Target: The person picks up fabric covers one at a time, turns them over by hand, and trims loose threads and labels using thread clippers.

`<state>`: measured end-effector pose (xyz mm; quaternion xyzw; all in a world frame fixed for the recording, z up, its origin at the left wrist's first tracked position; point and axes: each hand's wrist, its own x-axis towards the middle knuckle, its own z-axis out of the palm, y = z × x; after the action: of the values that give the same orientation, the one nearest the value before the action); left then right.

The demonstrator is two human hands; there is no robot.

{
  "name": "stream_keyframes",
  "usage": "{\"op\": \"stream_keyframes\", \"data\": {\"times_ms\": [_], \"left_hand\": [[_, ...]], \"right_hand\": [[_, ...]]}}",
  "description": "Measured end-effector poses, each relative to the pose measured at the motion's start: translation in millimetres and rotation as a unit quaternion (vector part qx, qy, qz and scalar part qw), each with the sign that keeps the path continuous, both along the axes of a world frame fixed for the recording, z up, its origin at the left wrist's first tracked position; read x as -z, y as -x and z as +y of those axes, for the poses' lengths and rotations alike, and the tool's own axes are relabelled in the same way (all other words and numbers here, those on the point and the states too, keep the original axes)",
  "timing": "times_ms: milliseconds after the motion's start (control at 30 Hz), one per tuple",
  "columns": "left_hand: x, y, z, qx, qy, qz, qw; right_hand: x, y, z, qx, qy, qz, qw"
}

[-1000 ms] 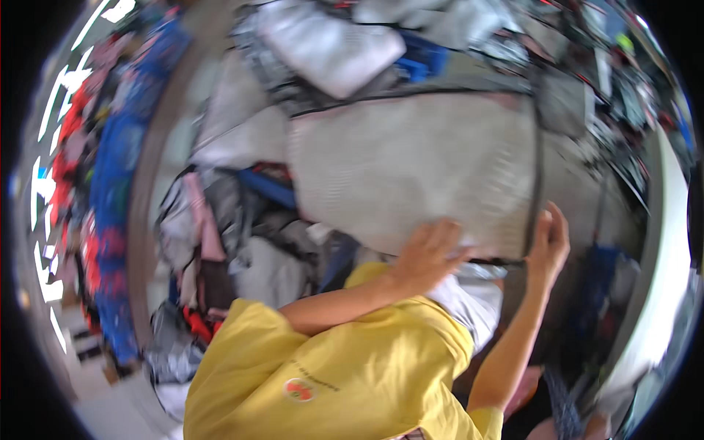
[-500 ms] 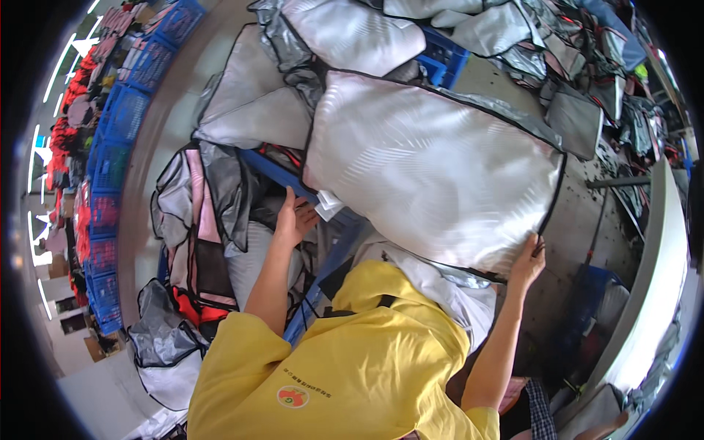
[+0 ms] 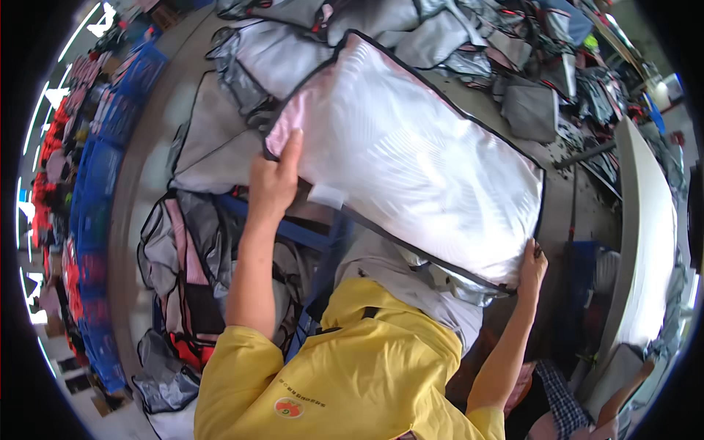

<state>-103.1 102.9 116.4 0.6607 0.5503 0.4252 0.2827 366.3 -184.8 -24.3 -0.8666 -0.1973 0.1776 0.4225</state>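
Note:
A large rectangular panel (image 3: 418, 161) of shiny whitish sheet with black edging and pinkish patches stretches between my hands. My left hand (image 3: 275, 176) is closed on its left edge, the thumb lying on top and the fingers hidden beneath. At the lower right corner, my right hand (image 3: 533, 271) pinches the black edging. A small white tag (image 3: 328, 196) sticks out from the near edge, close to my left hand. The panel is tilted and held over my lap.
Grey and white edged pieces (image 3: 220, 132) are heaped left and ahead. Several blue crates (image 3: 99, 183) filled with goods line the far left. At right stand a pale board (image 3: 638, 227) and a blue bin (image 3: 583, 271). Another person's arm (image 3: 623, 392) shows at lower right.
My left hand, open beside the tag before, has moved up and taken hold of the panel's left edge. That end of the panel is raised; my right hand keeps its corner.

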Motion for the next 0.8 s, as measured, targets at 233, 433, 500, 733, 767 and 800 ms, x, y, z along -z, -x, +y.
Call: {"op": "stream_keyframes", "data": {"times_ms": [233,433,500,733,767,800], "left_hand": [[1,-26,5,0.020,0.079,-0.089,0.993],[40,-26,-14,0.043,-0.054,-0.020,0.997],[37,-30,-24,0.050,-0.007,0.007,0.999],[50,-14,-39,0.056,0.066,-0.077,0.993],[57,-9,-37,0.046,0.103,-0.043,0.993],[66,-5,-35,0.028,0.102,-0.058,0.993]], "right_hand": [[34,31,-20,0.010,0.118,0.015,0.993],[21,56,-53,-0.048,0.210,-0.296,0.931],[-16,67,-22,-0.123,0.097,-0.314,0.936],[-138,235,145,-0.535,-0.043,-0.148,0.830],[-134,249,162,-0.563,-0.053,-0.179,0.805],[-124,257,176,-0.590,-0.064,-0.209,0.778]]}}
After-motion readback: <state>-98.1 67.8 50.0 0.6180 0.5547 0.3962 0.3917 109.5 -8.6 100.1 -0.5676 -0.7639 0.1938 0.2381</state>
